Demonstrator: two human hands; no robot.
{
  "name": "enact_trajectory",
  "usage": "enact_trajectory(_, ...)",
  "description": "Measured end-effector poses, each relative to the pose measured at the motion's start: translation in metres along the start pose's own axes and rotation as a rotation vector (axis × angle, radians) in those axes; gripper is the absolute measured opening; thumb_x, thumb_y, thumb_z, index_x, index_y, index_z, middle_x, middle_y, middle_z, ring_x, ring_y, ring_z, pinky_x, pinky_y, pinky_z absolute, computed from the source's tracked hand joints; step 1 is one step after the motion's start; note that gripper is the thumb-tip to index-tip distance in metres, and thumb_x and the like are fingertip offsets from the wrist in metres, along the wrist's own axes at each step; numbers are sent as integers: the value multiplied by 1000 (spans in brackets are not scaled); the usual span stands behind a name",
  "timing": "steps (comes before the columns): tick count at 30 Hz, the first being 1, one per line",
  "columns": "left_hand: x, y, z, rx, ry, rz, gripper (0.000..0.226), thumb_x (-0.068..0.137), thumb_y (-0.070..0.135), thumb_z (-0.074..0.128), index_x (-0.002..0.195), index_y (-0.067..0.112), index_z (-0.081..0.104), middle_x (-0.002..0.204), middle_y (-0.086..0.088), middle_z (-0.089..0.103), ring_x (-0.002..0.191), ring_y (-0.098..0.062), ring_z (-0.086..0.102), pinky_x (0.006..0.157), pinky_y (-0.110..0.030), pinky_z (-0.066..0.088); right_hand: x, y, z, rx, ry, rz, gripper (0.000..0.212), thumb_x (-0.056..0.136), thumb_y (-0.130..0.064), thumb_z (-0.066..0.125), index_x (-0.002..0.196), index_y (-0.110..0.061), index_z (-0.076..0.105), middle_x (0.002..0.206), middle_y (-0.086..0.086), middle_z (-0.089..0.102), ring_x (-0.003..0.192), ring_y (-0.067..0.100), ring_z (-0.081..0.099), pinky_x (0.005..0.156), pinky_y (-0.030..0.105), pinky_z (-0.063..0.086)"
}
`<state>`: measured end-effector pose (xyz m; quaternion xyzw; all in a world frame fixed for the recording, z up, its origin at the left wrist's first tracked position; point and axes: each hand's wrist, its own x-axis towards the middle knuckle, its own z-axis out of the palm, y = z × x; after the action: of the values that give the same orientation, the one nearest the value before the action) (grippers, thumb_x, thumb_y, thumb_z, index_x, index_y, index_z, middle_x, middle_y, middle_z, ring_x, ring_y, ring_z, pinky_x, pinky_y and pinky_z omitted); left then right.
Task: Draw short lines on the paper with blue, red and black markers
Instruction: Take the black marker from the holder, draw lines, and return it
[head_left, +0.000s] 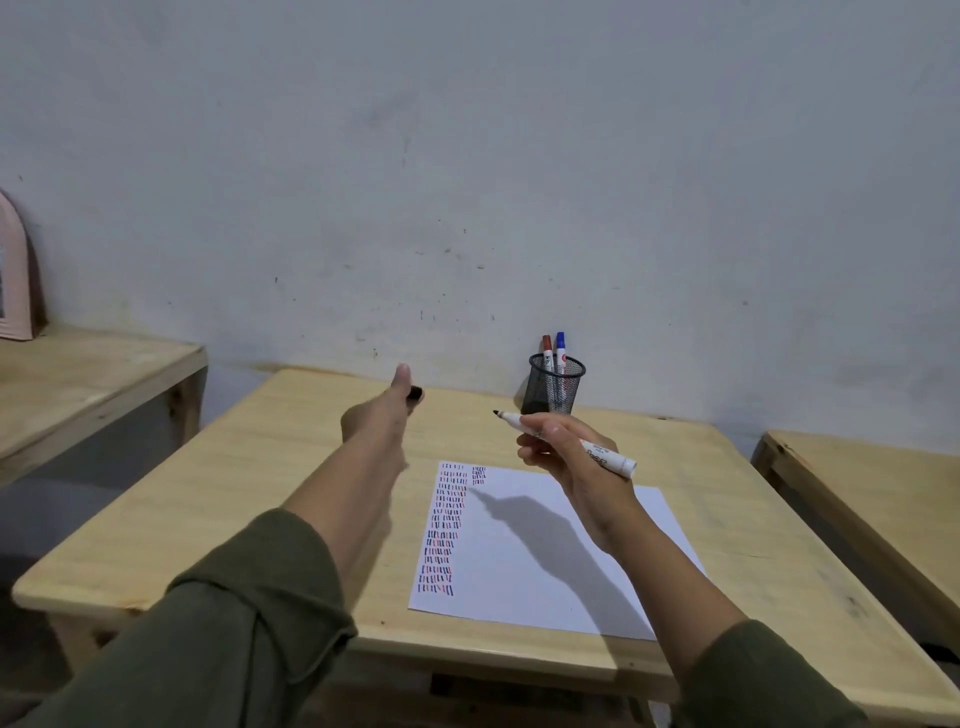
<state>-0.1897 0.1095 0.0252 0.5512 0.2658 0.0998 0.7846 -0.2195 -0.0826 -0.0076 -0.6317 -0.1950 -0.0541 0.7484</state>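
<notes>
Both hands raised above the desk (249, 499), its left side bare.
Right hand (576, 457) grips the uncapped black marker (566, 441); left hand (382, 415) pinches its cap (414, 393); mesh cup (556, 384) holds red marker (547, 349) and blue marker (560, 347).

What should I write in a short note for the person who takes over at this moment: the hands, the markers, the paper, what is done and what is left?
Right hand: holds the uncapped black marker above the paper, tip in the air, pointing left.
Left hand: raised over the table, holding a small black object, likely the cap.
Red marker and blue marker: capped, upright in the mesh cup by the wall.
Paper: flat on the table.
Done: one full column of short lines at the left edge; a second column barely started at the top.
Left: the rest of the sheet.
</notes>
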Motion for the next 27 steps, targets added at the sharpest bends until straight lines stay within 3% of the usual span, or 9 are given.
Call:
enact_trajectory(1, 0, -2, -7, 95, 4, 24, 33, 82, 46, 66, 85, 13, 59, 96, 0, 66, 90, -16, 55, 88, -34, 48, 0, 1, -4, 43, 6, 30, 26, 96, -9, 46, 96, -8, 72, 86, 9, 68, 82, 20, 61, 82, 28, 53)
enact_trajectory(4, -4, -19, -16, 289, -46, 174, 29, 85, 36, 66, 95, 9, 69, 94, -1, 62, 70, -12, 51, 45, -9, 46, 3, 11, -6, 140, 33, 125, 22, 96, -10, 46, 106, -7, 65, 83, 12, 65, 73, 21, 59, 75, 28, 53)
enact_trajectory(6, 0, -35, -20, 392, -73, 240, 22, 85, 30, 67, 94, 10, 70, 88, 2, 64, 64, 0, 49, 39, -1, 37, 4, 19, -4, 170, 66, 169, 20, 95, -8, 48, 108, -7, 62, 81, 13, 65, 67, 19, 58, 70, 27, 53)
enact_trajectory(8, 9, -49, -24, 537, -43, 291, 17, 83, 34, 68, 88, 18, 73, 77, 10, 67, 62, 5, 52, 57, -3, 45, 4, 25, -3, 188, 103, 189, 16, 94, -7, 49, 102, -7, 62, 77, 14, 63, 64, 19, 56, 66, 25, 53)
enact_trajectory(10, 21, -59, -27, 695, 14, 303, 12, 81, 40, 67, 78, 29, 71, 69, 19, 66, 65, 3, 57, 87, -27, 48, 4, 29, -5, 184, 132, 196, 14, 93, -6, 49, 96, -7, 63, 73, 11, 61, 61, 17, 53, 63, 23, 50)
enact_trajectory(11, 25, -63, -27, 749, 31, 313, 13, 81, 42, 66, 74, 31, 68, 69, 19, 66, 70, -2, 57, 92, -32, 44, 4, 32, -7, 176, 142, 198, 14, 93, -6, 50, 94, -7, 64, 70, 9, 60, 60, 17, 52, 61, 22, 49)
enact_trajectory(14, 31, -72, -26, 871, 49, 379, 14, 85, 45, 60, 80, 34, 68, 82, 15, 72, 82, -9, 50, 86, -31, 33, 4, 39, -12, 169, 182, 226, 13, 89, -3, 56, 92, -7, 67, 66, 5, 59, 58, 14, 50, 59, 20, 46)
enact_trajectory(19, 37, -84, -26, 1014, 78, 463, 21, 87, 48, 55, 92, 35, 69, 95, 15, 71, 102, -13, 56, 81, -31, 25, 9, 47, -12, 166, 278, 320, 13, 82, -1, 63, 89, -11, 69, 62, -1, 50, 53, 7, 44, 57, 16, 41)
enact_trajectory(27, 41, -89, -42, 1091, -91, 470, 75, 73, 58, 66, 136, 23, 45, 132, 9, 56, 132, -18, 38, 104, -37, 29, 27, 56, -12, 78, 354, 414, 5, 86, -12, 64, 81, -11, 65, 58, -4, 39, 48, 8, 32, 47, 17, 33)
